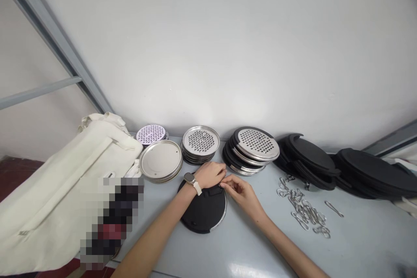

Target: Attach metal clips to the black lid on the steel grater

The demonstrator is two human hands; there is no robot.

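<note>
Well, the black round disc (202, 213) with a steel rim lay flat on the table (358, 239), face up, round with no long axis, at 6 o'clock from the stacked perforated steel discs (200, 145). The left hand (210, 174) sat at its 12 o'clock edge, fingers closed together and partly hidden, apparently steadying it. The right hand (241, 193) came in from 4 o'clock, its fingers (230, 184) pinched together at the rim, whatever they pinched too small to tell. A pile of metal clips (304, 212) lay toward 3 o'clock.
</note>
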